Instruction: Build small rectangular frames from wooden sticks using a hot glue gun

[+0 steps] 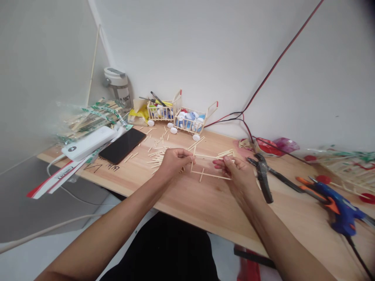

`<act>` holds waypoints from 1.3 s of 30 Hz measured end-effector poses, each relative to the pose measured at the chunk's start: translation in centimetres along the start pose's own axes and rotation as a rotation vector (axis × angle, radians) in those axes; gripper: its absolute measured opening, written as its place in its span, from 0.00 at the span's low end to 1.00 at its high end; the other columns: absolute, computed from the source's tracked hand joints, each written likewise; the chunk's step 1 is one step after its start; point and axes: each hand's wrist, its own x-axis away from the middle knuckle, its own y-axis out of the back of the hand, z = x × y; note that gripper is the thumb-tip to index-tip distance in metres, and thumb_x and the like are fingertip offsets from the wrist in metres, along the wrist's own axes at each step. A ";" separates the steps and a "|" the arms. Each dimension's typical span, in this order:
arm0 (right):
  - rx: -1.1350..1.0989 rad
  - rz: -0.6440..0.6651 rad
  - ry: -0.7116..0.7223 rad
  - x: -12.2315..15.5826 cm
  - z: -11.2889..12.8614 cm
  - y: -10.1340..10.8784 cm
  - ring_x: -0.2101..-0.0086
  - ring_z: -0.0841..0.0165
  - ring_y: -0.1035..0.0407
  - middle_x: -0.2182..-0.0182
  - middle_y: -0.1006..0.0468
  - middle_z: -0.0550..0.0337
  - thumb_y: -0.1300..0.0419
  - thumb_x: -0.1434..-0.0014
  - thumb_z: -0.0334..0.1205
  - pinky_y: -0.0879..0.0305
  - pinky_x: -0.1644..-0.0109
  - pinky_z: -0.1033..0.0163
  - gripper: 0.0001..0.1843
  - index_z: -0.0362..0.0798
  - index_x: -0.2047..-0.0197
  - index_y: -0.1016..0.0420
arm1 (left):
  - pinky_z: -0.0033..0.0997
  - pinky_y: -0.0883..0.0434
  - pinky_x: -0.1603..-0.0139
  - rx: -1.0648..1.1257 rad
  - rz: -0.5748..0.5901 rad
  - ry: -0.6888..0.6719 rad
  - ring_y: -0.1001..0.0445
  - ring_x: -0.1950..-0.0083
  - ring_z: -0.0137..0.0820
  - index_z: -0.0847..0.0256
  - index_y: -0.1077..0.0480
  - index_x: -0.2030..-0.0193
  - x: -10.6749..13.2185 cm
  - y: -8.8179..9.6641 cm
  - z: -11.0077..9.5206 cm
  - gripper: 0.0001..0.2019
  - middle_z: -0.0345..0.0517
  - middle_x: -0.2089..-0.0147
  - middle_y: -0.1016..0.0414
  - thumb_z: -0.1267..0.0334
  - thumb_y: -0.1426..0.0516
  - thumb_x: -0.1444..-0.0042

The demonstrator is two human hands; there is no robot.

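Both hands hold a thin rectangular frame of wooden sticks point(212, 175) just over the wooden table point(187, 210). My left hand point(174, 160) pinches its left side near the upper corner, thumb against fingers. At the right end, my right hand point(240, 170) has its thumb and fingers closed on the frame, hiding that side. A short stick point(202, 175) crosses the near edge of the frame; whether it is attached I cannot tell. Loose cut sticks point(156, 159) lie scattered beside and behind my left hand.
Two small stick carts point(190, 125) with white wheels stand at the back, filled with bottle caps. Left are a phone point(122, 145), a white device point(89, 144) and a tumbler point(120, 88). Right lie a black-handled tool point(264, 181) and a blue glue gun point(341, 214) with a cord.
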 end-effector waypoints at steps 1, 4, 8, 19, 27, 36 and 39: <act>-0.003 -0.003 -0.003 0.0 0.0 0.0 0.71 0.70 0.26 0.69 0.18 0.54 0.33 0.50 0.51 0.36 0.69 0.68 0.16 0.46 0.69 0.25 | 0.21 0.40 0.79 -0.002 0.002 0.000 0.36 0.80 0.21 0.65 0.25 0.73 0.0 0.0 0.0 0.08 0.42 0.75 0.24 0.62 0.36 0.57; -0.013 -0.005 -0.006 0.0 0.0 0.0 0.72 0.71 0.26 0.68 0.18 0.54 0.33 0.50 0.51 0.36 0.69 0.69 0.16 0.46 0.69 0.25 | 0.21 0.40 0.79 -0.006 0.003 -0.004 0.36 0.80 0.21 0.65 0.25 0.72 -0.1 0.0 0.0 0.08 0.42 0.75 0.24 0.61 0.36 0.57; -0.016 -0.008 0.001 0.0 -0.1 -0.1 0.72 0.71 0.26 0.68 0.18 0.55 0.33 0.50 0.51 0.36 0.70 0.68 0.16 0.46 0.70 0.25 | 0.21 0.40 0.78 -0.002 -0.006 -0.006 0.36 0.79 0.21 0.65 0.25 0.72 0.0 0.0 0.2 0.09 0.43 0.74 0.24 0.61 0.36 0.57; -0.006 0.000 -0.001 0.0 0.0 0.0 0.71 0.70 0.26 0.69 0.18 0.54 0.33 0.51 0.52 0.36 0.69 0.69 0.16 0.46 0.69 0.25 | 0.21 0.40 0.79 0.015 -0.007 0.006 0.37 0.80 0.20 0.66 0.25 0.72 0.1 0.0 0.0 0.09 0.42 0.75 0.24 0.61 0.36 0.57; -0.011 -0.001 -0.004 0.0 -0.1 0.0 0.72 0.70 0.26 0.69 0.18 0.53 0.33 0.51 0.52 0.35 0.69 0.68 0.17 0.45 0.69 0.25 | 0.21 0.39 0.78 0.010 0.001 -0.002 0.35 0.79 0.21 0.66 0.25 0.72 0.1 0.0 0.1 0.09 0.43 0.74 0.23 0.61 0.36 0.57; -0.009 -0.006 -0.001 -0.1 -0.2 0.0 0.71 0.70 0.25 0.69 0.18 0.54 0.33 0.51 0.51 0.35 0.68 0.68 0.16 0.46 0.69 0.25 | 0.20 0.40 0.79 0.011 -0.001 0.006 0.36 0.80 0.20 0.66 0.25 0.72 0.1 0.0 -0.1 0.08 0.42 0.75 0.24 0.62 0.36 0.57; -0.009 -0.008 -0.008 -0.1 -0.1 0.0 0.71 0.70 0.26 0.69 0.18 0.54 0.32 0.51 0.52 0.35 0.68 0.68 0.17 0.46 0.69 0.25 | 0.21 0.39 0.78 0.010 0.003 0.005 0.36 0.80 0.20 0.66 0.25 0.72 0.1 0.0 -0.1 0.09 0.43 0.75 0.24 0.62 0.36 0.57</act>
